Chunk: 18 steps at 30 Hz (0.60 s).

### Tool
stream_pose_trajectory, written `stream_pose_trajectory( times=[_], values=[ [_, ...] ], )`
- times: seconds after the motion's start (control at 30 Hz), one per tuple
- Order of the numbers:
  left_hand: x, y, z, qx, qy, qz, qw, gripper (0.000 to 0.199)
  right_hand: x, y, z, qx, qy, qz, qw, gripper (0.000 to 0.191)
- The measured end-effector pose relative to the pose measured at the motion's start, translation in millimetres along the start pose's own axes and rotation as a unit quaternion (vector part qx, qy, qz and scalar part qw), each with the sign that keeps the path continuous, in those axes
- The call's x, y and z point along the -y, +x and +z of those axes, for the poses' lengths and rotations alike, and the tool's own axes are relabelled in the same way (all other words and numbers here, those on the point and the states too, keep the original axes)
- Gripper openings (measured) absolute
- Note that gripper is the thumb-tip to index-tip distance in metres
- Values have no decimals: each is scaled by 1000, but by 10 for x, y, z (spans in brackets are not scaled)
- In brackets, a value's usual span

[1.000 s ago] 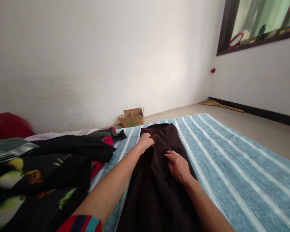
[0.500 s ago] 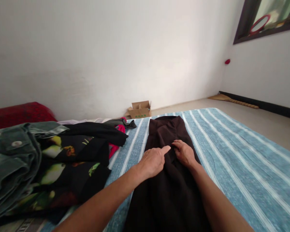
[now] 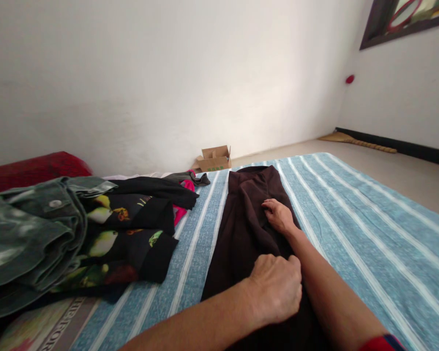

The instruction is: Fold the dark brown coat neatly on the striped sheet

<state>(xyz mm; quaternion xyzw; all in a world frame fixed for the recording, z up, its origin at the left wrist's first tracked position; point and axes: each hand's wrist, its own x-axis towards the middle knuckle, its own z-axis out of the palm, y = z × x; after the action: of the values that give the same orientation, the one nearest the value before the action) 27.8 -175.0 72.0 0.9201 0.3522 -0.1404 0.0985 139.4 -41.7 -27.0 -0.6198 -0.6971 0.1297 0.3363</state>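
On top of the long, dark brown, soft-looking cloth garment (image 3: 247, 214), both hands are close together. The right hand (image 3: 279, 215) has its bent fingers on the cloth, near its right edge. I cannot tell if it pinches any. Just nearer to the person, the left hand (image 3: 278, 285) is curled up like a fist over the same garment. Its fingertips are hidden, so I cannot tell if it holds cloth.

Under the hands, the garment looks thin, floppy and fairly light. It should bend easily, wrinkle fast and not break. It may slide a little, so one hand could press while the other pulls. The wide band (image 3: 254, 178) at the end past the hands looks firmer, so its corners seem good to grab. The side edges look good too.

Around and under the garment is a blue cloth sheet with white stripes (image 3: 351, 214). Left of the hands, well apart, are a grey-green denim piece with a round button (image 3: 32, 229) and a black cloth piece with fruit pictures (image 3: 131, 243). Far past the hands sits an open brown cardboard box (image 3: 212, 163).
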Motion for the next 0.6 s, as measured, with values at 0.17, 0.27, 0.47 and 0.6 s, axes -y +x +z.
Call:
stream_pose_trajectory(
  times=[0.17, 0.27, 0.47, 0.6],
  values=[
    [-261, -128, 448, 25, -37, 12, 999, 35, -9, 4, 6, 3, 6, 7, 1000, 31],
    [-307, -141, 696, 12, -57, -43, 997, 30, -11, -1, 15, 4, 8, 9, 1000, 31],
    [-455, 63, 1026, -35, -53, -163, 985, 35, -3, -20, 31, 1, 8, 3, 1000, 31],
    [-431, 157, 884, -28, -69, -88, 993, 34, -16, -25, 53, -2, 8, 1, 1000, 30]
  ],
)
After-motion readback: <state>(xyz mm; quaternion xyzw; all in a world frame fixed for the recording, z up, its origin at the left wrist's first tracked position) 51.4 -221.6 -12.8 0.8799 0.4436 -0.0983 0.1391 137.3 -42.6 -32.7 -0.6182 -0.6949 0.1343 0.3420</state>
